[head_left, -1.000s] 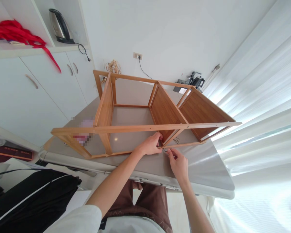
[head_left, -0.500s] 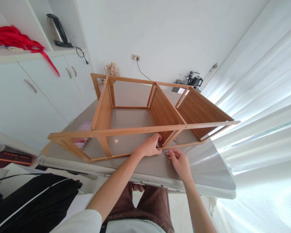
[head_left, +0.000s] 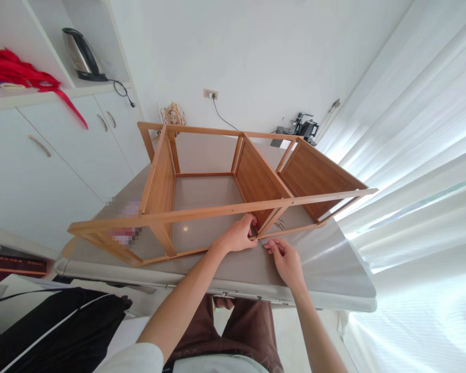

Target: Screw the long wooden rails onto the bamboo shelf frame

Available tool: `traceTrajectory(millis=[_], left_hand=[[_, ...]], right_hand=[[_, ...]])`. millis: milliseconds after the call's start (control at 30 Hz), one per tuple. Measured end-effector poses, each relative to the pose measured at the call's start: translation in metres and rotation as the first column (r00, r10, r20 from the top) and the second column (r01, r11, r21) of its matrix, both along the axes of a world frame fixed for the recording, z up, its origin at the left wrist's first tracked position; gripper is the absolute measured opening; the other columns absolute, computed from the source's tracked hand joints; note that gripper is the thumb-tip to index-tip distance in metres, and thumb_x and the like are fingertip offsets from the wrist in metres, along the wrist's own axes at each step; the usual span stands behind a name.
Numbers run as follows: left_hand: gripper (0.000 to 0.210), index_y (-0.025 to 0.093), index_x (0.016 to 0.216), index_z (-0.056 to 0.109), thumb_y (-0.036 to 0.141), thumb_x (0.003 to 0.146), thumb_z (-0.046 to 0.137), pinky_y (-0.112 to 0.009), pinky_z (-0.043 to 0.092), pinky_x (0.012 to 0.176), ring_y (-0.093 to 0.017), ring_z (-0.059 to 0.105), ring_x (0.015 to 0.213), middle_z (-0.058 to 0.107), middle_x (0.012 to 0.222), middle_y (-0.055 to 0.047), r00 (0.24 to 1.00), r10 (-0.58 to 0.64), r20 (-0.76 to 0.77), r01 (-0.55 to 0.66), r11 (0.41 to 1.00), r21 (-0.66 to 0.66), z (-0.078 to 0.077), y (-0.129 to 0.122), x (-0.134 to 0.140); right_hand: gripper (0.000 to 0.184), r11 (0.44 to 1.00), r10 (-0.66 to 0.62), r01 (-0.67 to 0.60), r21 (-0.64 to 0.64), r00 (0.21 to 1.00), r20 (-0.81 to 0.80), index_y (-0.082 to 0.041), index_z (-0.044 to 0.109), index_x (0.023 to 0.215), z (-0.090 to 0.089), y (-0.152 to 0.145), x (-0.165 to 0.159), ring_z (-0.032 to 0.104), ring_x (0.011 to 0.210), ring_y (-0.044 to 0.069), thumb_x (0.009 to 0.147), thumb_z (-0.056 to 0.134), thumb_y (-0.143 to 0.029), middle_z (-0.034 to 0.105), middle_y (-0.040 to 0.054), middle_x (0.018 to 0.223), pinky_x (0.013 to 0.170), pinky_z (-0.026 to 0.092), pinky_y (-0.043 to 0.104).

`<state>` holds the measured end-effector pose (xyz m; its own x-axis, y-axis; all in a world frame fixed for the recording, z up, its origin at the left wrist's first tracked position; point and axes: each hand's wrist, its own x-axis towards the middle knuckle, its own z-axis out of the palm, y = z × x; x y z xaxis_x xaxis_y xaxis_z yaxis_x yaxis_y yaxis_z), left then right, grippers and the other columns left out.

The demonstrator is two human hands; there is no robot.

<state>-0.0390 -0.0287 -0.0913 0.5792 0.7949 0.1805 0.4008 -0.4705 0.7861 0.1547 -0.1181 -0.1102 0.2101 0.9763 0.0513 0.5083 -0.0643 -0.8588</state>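
A wooden shelf frame [head_left: 213,210] lies on its side on the grey tabletop [head_left: 326,259]. My left hand [head_left: 238,234] is closed around its near lower rail, where the middle shelf board [head_left: 256,171] meets it; some of the fingers are hidden by the wood. Just right of that joint, my right hand [head_left: 285,257] pinches a thin metal hex key [head_left: 261,243], whose tip is at the rail. Several small screws [head_left: 279,224] lie loose on the tabletop inside the frame, behind the rail.
Black appliances [head_left: 305,127] stand at the back right, and a bundle of dry strands [head_left: 173,114] at the back left. A kettle [head_left: 83,54] and red ribbon [head_left: 19,70] occupy the left shelves. White curtains [head_left: 419,155] hang at the right. Black cloth [head_left: 54,321] lies lower left.
The camera view has shifted slightly, so the scene sits a little to the left. Both hands stay at the same joint, and the shelf frame keeps its place on the table.
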Motion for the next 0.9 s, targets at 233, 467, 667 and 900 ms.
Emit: traceTrajectory(millis=[233, 467, 667, 900], left_hand=[[0.042, 0.023, 0.106, 0.044, 0.025, 0.072, 0.068, -0.030, 0.050, 0.071, -0.016, 0.060, 0.078, 0.059, 0.102, -0.002, 1.000, -0.004, -0.009, 0.004, 1.000, 0.000, -0.001, 0.000, 0.000], [0.042, 0.022, 0.106, 0.044, 0.024, 0.071, 0.068, -0.029, 0.050, 0.071, -0.016, 0.061, 0.078, 0.059, 0.102, -0.002, 1.000, -0.006, -0.020, 0.005, 1.000, -0.012, -0.002, 0.000, 0.001], [0.042, 0.022, 0.106, 0.044, 0.025, 0.072, 0.069, -0.029, 0.050, 0.071, -0.016, 0.061, 0.078, 0.059, 0.106, -0.003, 1.000, -0.001, -0.008, 0.001, 1.000, -0.009, 0.000, 0.000, 0.001], [0.043, 0.022, 0.107, 0.045, 0.024, 0.071, 0.069, -0.029, 0.049, 0.070, -0.016, 0.061, 0.078, 0.061, 0.105, -0.003, 1.000, 0.010, -0.028, -0.010, 1.000, -0.015, 0.000, 0.000, 0.001]], right_hand=[[0.037, 0.999, -0.012, 0.011, 0.031, 0.998, 0.063, -0.023, 0.067, 0.094, 0.004, -0.003, -0.004, 0.071, 0.080, 0.021, 0.094, 0.048, -0.055, 0.076, 0.0052, 0.091, 0.076, 0.052, 0.030], [0.031, 0.995, -0.028, 0.000, 0.100, 0.961, 0.277, -0.025, 0.064, 0.095, 0.002, -0.008, -0.008, 0.069, 0.077, 0.020, 0.098, 0.042, -0.046, 0.075, 0.0021, 0.090, 0.072, 0.046, 0.029], [0.032, 0.992, -0.032, -0.015, 0.126, 0.932, 0.361, -0.025, 0.067, 0.095, 0.001, -0.008, -0.011, 0.066, 0.077, 0.020, 0.099, 0.040, -0.043, 0.075, 0.0020, 0.090, 0.075, 0.044, 0.030], [0.033, 0.986, -0.043, -0.032, 0.166, 0.903, 0.427, -0.024, 0.067, 0.097, -0.004, -0.010, -0.014, 0.062, 0.083, 0.021, 0.101, 0.039, -0.040, 0.073, 0.0031, 0.092, 0.076, 0.043, 0.030]])
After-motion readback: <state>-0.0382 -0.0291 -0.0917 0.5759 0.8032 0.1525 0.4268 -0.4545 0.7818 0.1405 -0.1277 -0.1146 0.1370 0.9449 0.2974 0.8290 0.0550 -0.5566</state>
